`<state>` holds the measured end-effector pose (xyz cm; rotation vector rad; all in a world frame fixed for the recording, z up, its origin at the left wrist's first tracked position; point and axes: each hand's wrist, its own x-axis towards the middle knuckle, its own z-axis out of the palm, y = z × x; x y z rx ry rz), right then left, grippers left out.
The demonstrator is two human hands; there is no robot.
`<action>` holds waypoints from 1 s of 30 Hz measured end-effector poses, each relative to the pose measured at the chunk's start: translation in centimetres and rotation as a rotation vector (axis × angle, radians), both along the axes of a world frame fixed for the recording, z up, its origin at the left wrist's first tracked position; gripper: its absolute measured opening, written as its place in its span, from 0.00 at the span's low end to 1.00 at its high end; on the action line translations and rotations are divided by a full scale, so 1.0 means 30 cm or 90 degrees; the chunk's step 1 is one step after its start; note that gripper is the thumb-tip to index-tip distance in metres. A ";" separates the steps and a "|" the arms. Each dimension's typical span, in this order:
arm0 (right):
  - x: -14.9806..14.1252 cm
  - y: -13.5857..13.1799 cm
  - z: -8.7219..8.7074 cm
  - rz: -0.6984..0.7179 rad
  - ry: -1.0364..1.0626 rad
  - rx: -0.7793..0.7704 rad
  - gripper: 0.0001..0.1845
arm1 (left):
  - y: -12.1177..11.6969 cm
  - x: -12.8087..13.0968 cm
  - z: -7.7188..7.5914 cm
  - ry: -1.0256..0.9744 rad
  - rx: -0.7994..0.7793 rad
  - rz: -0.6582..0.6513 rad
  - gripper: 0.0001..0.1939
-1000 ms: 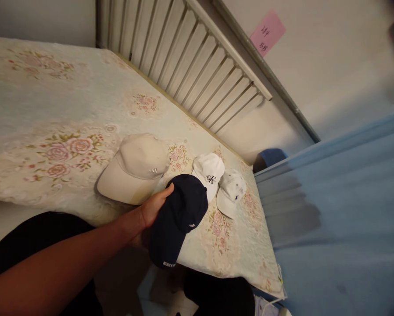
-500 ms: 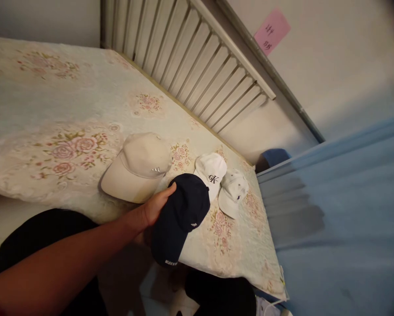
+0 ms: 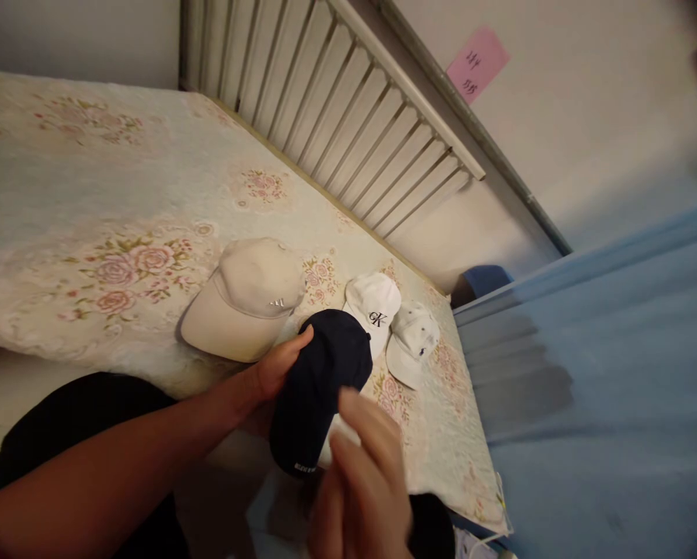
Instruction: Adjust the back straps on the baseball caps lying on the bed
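A navy blue baseball cap (image 3: 337, 351) is in my left hand (image 3: 279, 363). The thumb lies on its crown, and the fingers are hidden behind it. Its brim points down, with small white lettering at the edge. My right hand (image 3: 365, 477) is close to the camera, just below and right of the navy cap, slightly blurred. Its fingers are loosely bent and apart, with nothing visible in them. On the bed, a beige cap (image 3: 255, 279) sits left of the navy one. A white cap with black letters (image 3: 376, 299) and another white cap with a small dark logo (image 3: 412, 334) sit to the right.
The caps rest on a bed with a floral cover (image 3: 168, 171). A slatted metal rail (image 3: 325, 109) runs along its far side. A blue curtain (image 3: 605, 373) hangs at the right, and a pink note (image 3: 477, 64) is on the wall.
My right hand has come into view from below, in front of the navy cap's lower right side. My left hand keeps its hold on the cap, almost unmoved.
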<state>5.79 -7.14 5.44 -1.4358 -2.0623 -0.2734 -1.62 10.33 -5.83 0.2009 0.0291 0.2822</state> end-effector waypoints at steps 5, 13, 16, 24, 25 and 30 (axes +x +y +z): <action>0.052 0.273 -0.118 0.024 -0.063 -0.040 0.27 | 0.005 -0.010 0.006 0.045 -0.024 0.013 0.27; 0.171 0.306 -0.211 -0.058 -0.077 -0.044 0.20 | 0.006 0.001 0.030 0.088 -0.019 0.009 0.30; 0.202 0.298 -0.212 -0.103 -0.029 -0.023 0.20 | 0.008 0.001 0.028 0.075 -0.022 0.022 0.30; 0.118 0.268 -0.124 -0.129 0.163 -0.022 0.21 | 0.011 -0.003 0.028 0.092 -0.016 0.008 0.29; 0.108 0.273 -0.120 -0.117 0.154 -0.029 0.21 | 0.012 -0.003 0.028 0.097 -0.014 0.015 0.29; 0.115 0.301 -0.175 -0.097 0.069 -0.058 0.23 | 0.018 0.003 0.015 0.096 0.004 0.034 0.27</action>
